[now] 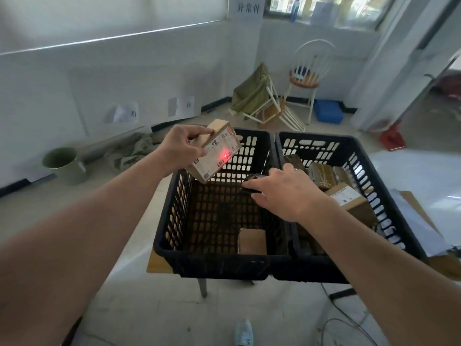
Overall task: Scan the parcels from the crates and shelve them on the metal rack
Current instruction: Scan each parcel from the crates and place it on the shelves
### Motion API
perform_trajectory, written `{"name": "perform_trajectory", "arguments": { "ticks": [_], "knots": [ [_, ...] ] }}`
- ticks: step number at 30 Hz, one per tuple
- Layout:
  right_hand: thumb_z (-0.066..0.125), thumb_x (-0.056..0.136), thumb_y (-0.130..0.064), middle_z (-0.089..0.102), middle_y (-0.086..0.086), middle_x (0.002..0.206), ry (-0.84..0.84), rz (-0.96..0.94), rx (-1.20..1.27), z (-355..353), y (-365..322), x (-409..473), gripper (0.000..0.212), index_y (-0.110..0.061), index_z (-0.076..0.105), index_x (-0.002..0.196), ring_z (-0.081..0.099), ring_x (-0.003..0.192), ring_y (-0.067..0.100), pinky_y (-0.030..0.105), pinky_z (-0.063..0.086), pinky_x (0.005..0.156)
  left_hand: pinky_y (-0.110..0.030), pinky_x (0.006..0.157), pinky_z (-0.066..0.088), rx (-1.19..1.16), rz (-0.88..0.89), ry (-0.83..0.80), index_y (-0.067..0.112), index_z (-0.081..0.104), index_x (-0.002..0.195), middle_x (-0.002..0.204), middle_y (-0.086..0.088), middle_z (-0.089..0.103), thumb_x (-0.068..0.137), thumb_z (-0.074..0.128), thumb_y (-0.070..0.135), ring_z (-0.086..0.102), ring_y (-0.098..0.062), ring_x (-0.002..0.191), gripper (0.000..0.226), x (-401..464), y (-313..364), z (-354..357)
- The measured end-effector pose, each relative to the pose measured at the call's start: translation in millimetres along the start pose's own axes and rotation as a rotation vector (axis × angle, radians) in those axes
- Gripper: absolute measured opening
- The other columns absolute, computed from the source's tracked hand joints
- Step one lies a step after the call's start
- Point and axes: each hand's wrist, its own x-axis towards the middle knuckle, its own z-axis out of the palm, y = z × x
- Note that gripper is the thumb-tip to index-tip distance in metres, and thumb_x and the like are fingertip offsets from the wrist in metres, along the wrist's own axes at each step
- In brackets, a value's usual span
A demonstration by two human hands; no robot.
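My left hand [183, 146] grips a small cardboard parcel [215, 152] above the far left corner of the left black crate [164, 243]. The parcel's white label faces me, and a red scan light glows on its barcode. My right hand [282, 193] holds a dark scanner [252, 182] over the divide between the crates, aimed at the label. Another small cardboard parcel [252, 240] lies in the left crate near its front. The right black crate [389, 196] holds several brown parcels, one with a white label [345, 196].
Both crates stand side by side on a small wooden table [156, 264]. A green bucket [63, 163] sits on the floor at left. A tipped folding chair [264, 103], a white chair [306, 76] and a blue box [328, 111] stand behind. Cables run across the floor at lower right.
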Motion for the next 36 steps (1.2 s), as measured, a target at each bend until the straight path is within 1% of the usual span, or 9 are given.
{"name": "perform_trajectory", "arguments": {
  "ticks": [11, 15, 18, 24, 27, 30, 32, 33, 36],
  "knots": [
    [0.04, 0.111, -0.053, 0.057, 0.008, 0.144, 0.038, -0.022, -0.085, -4.5, -1.2, -29.2, 0.045, -0.054, 0.039, 0.157, 0.047, 0.131, 0.035, 0.051, 0.043, 0.102, -0.043, 0.09, 0.064, 0.114, 0.008, 0.047, 0.034, 0.07, 0.137, 0.13, -0.004, 0.061, 0.09, 0.076, -0.002, 0.068, -0.027, 0.108, 0.06, -35.7, 25.9, -7.9],
    [0.037, 0.111, -0.054, 0.057, 0.008, 0.141, 0.128, -0.057, 0.114, -4.3, 20.7, -29.5, 0.047, -0.055, 0.034, 0.158, 0.049, 0.129, 0.035, 0.053, 0.046, 0.104, -0.046, 0.082, 0.066, 0.027, 0.007, 0.085, 0.032, 0.06, 0.147, 0.122, 0.004, 0.055, 0.092, 0.07, -0.007, 0.066, -0.031, 0.111, 0.068, -52.0, 42.5, 2.1],
    [0.041, 0.112, -0.048, 0.062, 0.007, 0.136, 0.235, -0.121, 0.391, -4.6, 41.2, -21.5, 0.045, -0.052, 0.039, 0.157, 0.055, 0.127, 0.035, 0.054, 0.049, 0.104, -0.04, 0.068, 0.067, -0.092, -0.009, 0.16, 0.037, 0.055, 0.148, 0.125, -0.008, 0.055, 0.095, 0.065, -0.008, 0.068, -0.037, 0.104, 0.071, -67.9, 55.2, 11.2],
    [0.046, 0.113, -0.041, 0.063, 0.009, 0.148, 0.527, -0.248, 0.847, -19.9, 46.4, -5.2, 0.045, -0.043, 0.046, 0.158, 0.067, 0.114, 0.025, 0.055, 0.053, 0.106, -0.046, 0.079, 0.066, -0.225, -0.013, 0.323, 0.031, 0.029, 0.163, 0.129, -0.02, 0.062, 0.101, 0.056, -0.003, 0.071, -0.038, 0.108, 0.075, -117.1, 79.9, 28.3],
    [0.044, 0.114, -0.038, 0.057, 0.005, 0.156, 0.541, -0.33, 1.056, -36.7, 34.6, -5.9, 0.044, -0.047, 0.043, 0.158, 0.065, 0.096, 0.01, 0.042, 0.053, 0.098, -0.046, 0.084, 0.066, -0.229, 0.019, 0.41, 0.034, 0.03, 0.162, 0.127, -0.013, 0.065, 0.101, 0.057, -0.004, 0.07, -0.029, 0.113, 0.077, -154.2, 94.9, 30.2],
    [0.043, 0.115, -0.034, 0.047, -0.004, 0.164, 0.528, -0.476, 1.17, -47.7, 12.4, -17.0, 0.047, -0.044, 0.04, 0.161, 0.061, 0.122, 0.0, 0.033, 0.055, 0.103, -0.042, 0.081, 0.065, -0.221, 0.034, 0.513, 0.041, 0.037, 0.158, 0.123, -0.011, 0.064, 0.098, 0.063, -0.003, 0.073, -0.023, 0.108, 0.079, -197.5, 112.0, 26.8],
    [0.043, 0.116, -0.031, 0.046, -0.013, 0.159, 0.492, -0.598, 1.265, -54.5, -8.1, -28.1, 0.047, -0.041, 0.04, 0.162, 0.058, 0.103, -0.024, 0.013, 0.058, 0.086, -0.045, 0.083, 0.065, -0.195, 0.03, 0.584, 0.047, 0.037, 0.157, 0.122, -0.011, 0.063, 0.096, 0.067, 0.0, 0.072, -0.025, 0.11, 0.083, -228.1, 123.8, 22.7],
    [0.042, 0.116, -0.031, 0.049, -0.016, 0.155, 0.477, -0.648, 1.292, -57.8, -19.7, -35.3, 0.047, -0.041, 0.04, 0.162, 0.06, 0.096, -0.024, 0.01, 0.058, 0.078, -0.045, 0.084, 0.065, -0.177, 0.028, 0.614, 0.049, 0.036, 0.157, 0.123, -0.011, 0.062, 0.095, 0.069, 0.001, 0.071, -0.027, 0.112, 0.085, -244.5, 129.9, 21.0],
    [0.043, 0.115, -0.035, 0.063, -0.012, 0.145, 0.471, -0.756, 1.308, -66.0, -56.0, -63.6, 0.046, -0.047, 0.042, 0.159, 0.07, 0.111, 0.008, 0.042, 0.066, 0.088, -0.045, 0.088, 0.065, -0.105, 0.009, 0.708, 0.048, 0.033, 0.16, 0.125, -0.011, 0.06, 0.089, 0.071, 0.011, 0.067, -0.026, 0.117, 0.088, -297.0, 145.4, 16.1]
  ]
}}
